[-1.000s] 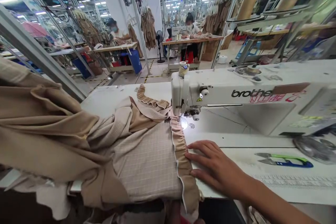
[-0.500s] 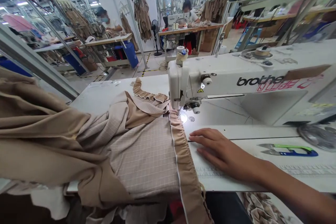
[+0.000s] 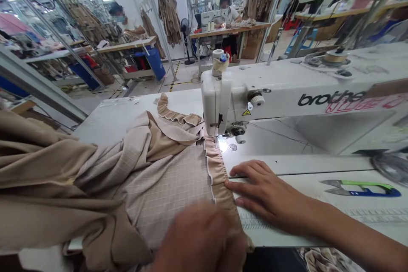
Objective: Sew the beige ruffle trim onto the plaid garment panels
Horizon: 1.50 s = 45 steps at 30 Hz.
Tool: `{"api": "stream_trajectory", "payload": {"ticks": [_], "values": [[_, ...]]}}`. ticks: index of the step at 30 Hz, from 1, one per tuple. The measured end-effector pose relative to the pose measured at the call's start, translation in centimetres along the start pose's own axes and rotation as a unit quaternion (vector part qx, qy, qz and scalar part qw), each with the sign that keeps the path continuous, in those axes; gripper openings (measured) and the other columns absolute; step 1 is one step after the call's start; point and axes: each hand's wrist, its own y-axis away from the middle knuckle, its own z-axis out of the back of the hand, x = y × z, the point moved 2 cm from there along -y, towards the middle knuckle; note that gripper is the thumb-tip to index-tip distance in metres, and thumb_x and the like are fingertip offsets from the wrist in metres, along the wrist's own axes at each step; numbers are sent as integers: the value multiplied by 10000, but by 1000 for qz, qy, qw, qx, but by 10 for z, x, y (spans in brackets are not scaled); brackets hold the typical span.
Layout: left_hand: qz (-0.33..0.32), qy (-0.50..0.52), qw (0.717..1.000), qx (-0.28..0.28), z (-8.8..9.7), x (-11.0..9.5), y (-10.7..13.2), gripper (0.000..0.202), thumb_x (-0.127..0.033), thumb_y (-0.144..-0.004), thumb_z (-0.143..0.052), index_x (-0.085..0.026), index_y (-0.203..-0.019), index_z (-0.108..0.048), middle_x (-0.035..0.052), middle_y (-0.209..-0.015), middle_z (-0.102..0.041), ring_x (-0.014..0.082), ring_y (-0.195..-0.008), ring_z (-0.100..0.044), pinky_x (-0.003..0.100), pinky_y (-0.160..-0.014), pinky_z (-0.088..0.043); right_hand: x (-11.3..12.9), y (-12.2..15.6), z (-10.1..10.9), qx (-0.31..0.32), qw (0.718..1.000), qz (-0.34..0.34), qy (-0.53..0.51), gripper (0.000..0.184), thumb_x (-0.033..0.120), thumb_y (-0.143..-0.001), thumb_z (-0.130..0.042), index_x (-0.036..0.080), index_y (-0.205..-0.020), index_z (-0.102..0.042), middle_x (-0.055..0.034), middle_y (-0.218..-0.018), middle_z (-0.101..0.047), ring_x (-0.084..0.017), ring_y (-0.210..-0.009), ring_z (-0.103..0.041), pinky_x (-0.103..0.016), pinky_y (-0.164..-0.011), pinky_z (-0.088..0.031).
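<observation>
My right hand (image 3: 263,189) lies flat on the machine table, fingers spread, one fingertip touching the edge of the tan ruffle strip (image 3: 219,178). My left hand (image 3: 197,238), smeared by motion, is over the lower part of the ruffle and the checked fabric. Its fingers cannot be made out. The ruffle, edged in white, runs up under the needle area of the white sewing machine (image 3: 212,102). Beside it spreads the beige checked fabric (image 3: 168,182), joined by folds of plain brown cloth (image 3: 41,182) at the left.
Thread snips (image 3: 360,188) with a green and blue handle lie right of my right hand. A ruler scale (image 3: 376,216) runs along the table's front. Ruffled pieces (image 3: 328,259) sit below the edge. Two people work at machines beyond.
My left hand has come into view from below, over the fabric. My right hand's fingertip now touches the ruffle, from which it was apart before. The view has shifted slightly.
</observation>
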Motion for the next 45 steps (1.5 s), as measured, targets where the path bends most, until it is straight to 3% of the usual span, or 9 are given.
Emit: {"api": "stream_trajectory", "payload": {"ticks": [2, 4, 10, 14, 19, 26, 32, 40, 45], "values": [[-45, -86, 991, -90, 15, 22, -35, 331, -284, -1064, -379, -156, -1213, -646, 139, -1221, -695, 283, -1142, -632, 508, -1022, -492, 0, -1, 0, 3, 1000, 4, 1, 319, 364, -1051, -526, 282, -1333, -650, -103, -1274, -609, -281, -1203, -537, -508, -1046, -446], [-78, -196, 970, -124, 18, 45, -63, 325, -256, -1055, -394, -106, -1247, -609, 164, -1262, -689, 310, -1185, -618, 542, -1051, -454, 0, -2, 1, 7, 1000, 12, 2, 309, 353, -1048, -531, 272, -1323, -646, -100, -1270, -610, -277, -1211, -537, -502, -1050, -443], [-101, -308, 941, -99, -3, 81, -74, 396, -322, -1078, -403, -87, -1366, -540, 162, -1388, -652, 289, -1311, -563, 527, -1165, -271, 0, -7, 7, -1, 1000, 28, 2, 287, 321, -1011, -588, 271, -1287, -653, -76, -1249, -634, -256, -1180, -559, -450, -1039, -459], [-87, -312, 941, -102, -8, 86, -71, 485, -386, -1097, -336, -74, -1419, -518, 163, -1458, -611, 276, -1357, -518, 511, -1183, -216, -6, -11, 7, 10, 999, 34, 5, 300, 325, -1002, -602, 267, -1293, -643, -68, -1237, -641, -251, -1172, -567, -436, -1043, -453], [-44, -305, 949, -64, 1, 92, -87, 516, -417, -1091, -327, -95, -1439, -530, 164, -1414, -632, 294, -1309, -530, 531, -1146, -310, -15, -18, 2, -10, 998, 47, 34, 322, 366, -1026, -562, 249, -1319, -628, -97, -1265, -631, -275, -1199, -554, -481, -1039, -433], [-96, -294, 939, -147, 0, 70, -75, 386, -263, -1050, -433, -48, -1335, -580, 183, -1353, -652, 317, -1297, -547, 544, -1184, -277, -17, -20, 3, -21, 998, 52, 39, 404, 362, -1027, -553, 263, -1418, -576, -106, -1315, -624, -272, -1218, -556, -479, -1050, -449], [-80, -282, 948, -125, -11, 79, -66, 411, -291, -1068, -389, -78, -1385, -542, 164, -1421, -630, 298, -1348, -526, 560, -1208, -226, -17, -21, 5, -11, 998, 50, 38, 392, 378, -1035, -537, 280, -1411, -587, -101, -1324, -624, -278, -1243, -547, -470, -1050, -452], [-55, -303, 948, -82, 0, 89, -87, 483, -361, -1067, -413, -48, -1421, -511, 194, -1368, -652, 353, -1337, -522, 626, -1157, -294, -33, -28, -5, -32, 996, 31, 79, 437, 397, -1057, -480, 287, -1475, -537, -124, -1383, -625, -306, -1218, -583, -556, -1061, -427], [-103, -289, 944, -125, 4, 76, -82, 373, -260, -1033, -460, -52, -1316, -586, 186, -1321, -667, 347, -1289, -555, 585, -1169, -301, -35, -29, -7, -35, 995, 29, 91, 422, 418, -1070, -443, 251, -1439, -563, -139, -1381, -629, -314, -1234, -574, -566, -1061, -424]]}}
